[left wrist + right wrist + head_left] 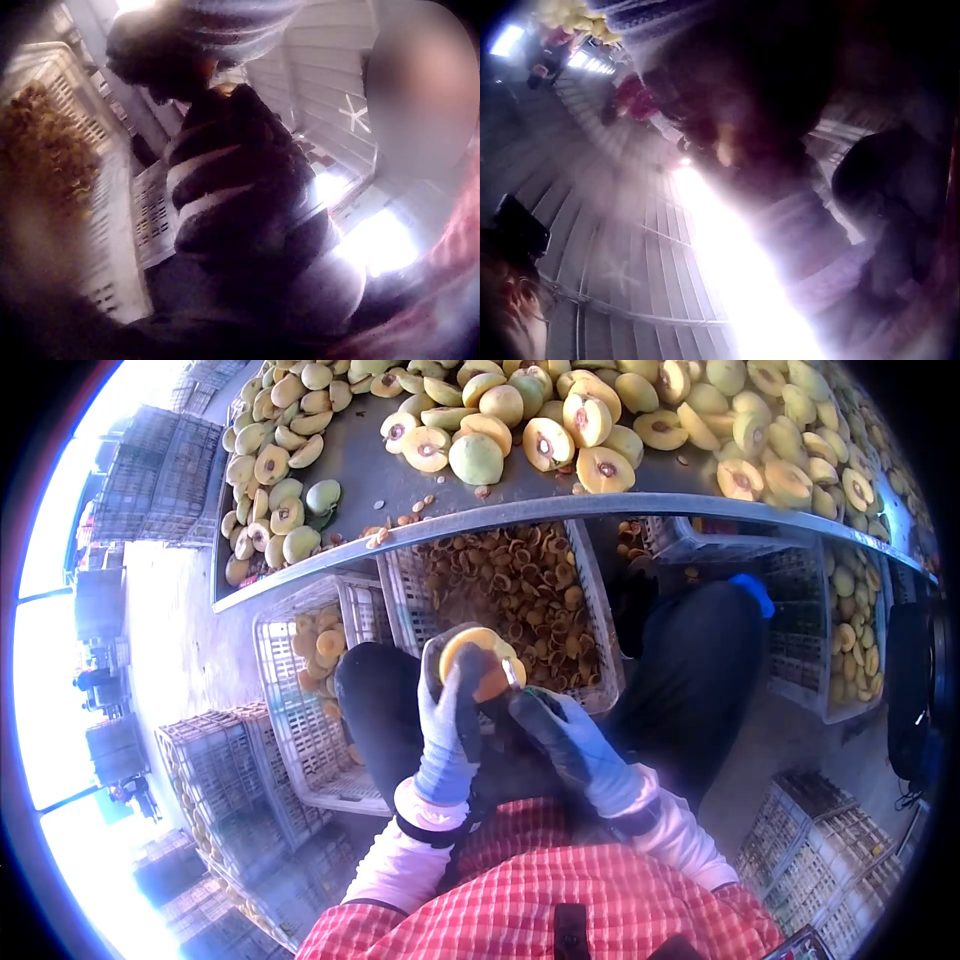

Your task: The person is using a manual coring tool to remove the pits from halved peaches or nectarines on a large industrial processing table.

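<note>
In the head view the left hand (pixel 450 705), in a grey and white glove, grips a yellow halved fruit (pixel 468 651) above the lap. The gloved right hand (pixel 565 735) is close on its right, fingers curled round a small metal tool (pixel 513 673) whose tip meets the fruit's edge. The left wrist view shows the left hand (pixel 232 180) with curled fingers, the other glove above it. Dark blur hides most of the right hand in the right wrist view; a small yellowish patch of fruit (pixel 725 145) shows there.
A metal-edged table (pixel 400 542) heaped with halved fruits (pixel 548 444) spans the front. Below it stands a crate (pixel 603 610) of brown scraps (pixel 520 585). Another crate (pixel 275 690) with fruit halves is left of the knees; stacked crates (pixel 225 780) stand farther left, more at right.
</note>
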Action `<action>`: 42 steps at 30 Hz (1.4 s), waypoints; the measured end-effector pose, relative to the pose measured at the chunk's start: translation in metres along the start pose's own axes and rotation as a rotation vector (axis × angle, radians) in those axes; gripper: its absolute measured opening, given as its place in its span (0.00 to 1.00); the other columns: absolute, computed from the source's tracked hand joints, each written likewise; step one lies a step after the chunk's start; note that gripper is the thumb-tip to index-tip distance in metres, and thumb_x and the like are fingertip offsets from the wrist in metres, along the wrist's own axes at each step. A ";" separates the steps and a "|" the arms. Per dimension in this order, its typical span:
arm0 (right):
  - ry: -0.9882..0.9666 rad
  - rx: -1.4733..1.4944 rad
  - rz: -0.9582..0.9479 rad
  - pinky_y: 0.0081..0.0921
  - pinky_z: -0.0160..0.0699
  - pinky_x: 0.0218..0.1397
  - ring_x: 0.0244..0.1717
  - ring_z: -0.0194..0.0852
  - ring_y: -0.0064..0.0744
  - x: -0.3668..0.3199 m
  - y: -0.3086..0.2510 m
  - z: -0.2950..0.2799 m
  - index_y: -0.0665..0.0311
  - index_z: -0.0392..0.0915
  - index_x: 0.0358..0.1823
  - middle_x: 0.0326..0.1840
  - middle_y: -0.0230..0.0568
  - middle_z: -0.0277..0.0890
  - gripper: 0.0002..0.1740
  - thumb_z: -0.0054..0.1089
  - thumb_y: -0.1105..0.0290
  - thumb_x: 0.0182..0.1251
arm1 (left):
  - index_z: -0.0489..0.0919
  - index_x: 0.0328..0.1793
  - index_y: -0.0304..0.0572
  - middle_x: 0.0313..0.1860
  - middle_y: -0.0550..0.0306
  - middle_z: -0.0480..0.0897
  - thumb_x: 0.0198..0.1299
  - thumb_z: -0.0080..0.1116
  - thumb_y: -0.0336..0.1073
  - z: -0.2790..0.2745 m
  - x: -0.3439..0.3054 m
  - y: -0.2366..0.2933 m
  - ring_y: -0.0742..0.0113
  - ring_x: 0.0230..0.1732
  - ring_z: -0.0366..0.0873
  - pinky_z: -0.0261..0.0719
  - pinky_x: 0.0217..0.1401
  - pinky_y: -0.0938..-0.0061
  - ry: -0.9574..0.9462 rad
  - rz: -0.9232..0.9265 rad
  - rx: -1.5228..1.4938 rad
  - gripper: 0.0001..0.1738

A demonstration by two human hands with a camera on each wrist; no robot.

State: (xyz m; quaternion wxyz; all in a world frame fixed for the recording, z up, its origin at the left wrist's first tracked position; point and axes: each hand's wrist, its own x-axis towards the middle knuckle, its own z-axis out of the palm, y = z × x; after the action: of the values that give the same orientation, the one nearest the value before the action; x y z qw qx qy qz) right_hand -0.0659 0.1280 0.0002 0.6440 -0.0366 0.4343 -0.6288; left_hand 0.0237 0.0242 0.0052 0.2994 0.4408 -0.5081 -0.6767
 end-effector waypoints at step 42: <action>-0.579 0.887 0.406 0.16 0.58 0.10 0.10 0.56 0.19 -0.005 0.019 -0.024 0.58 0.69 0.32 0.18 0.30 0.63 0.26 0.44 0.41 0.72 | 0.74 0.53 0.35 0.38 0.57 0.79 0.69 0.50 0.45 0.016 0.021 -0.002 0.75 0.37 0.77 0.77 0.42 0.78 -0.438 0.024 0.232 0.19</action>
State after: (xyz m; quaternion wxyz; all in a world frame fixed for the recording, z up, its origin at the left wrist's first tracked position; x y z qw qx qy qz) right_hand -0.0647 0.1481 -0.0233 0.7985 0.1507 -0.0675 -0.5789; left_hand 0.0004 0.0136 -0.0008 0.1376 0.3090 -0.6402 -0.6897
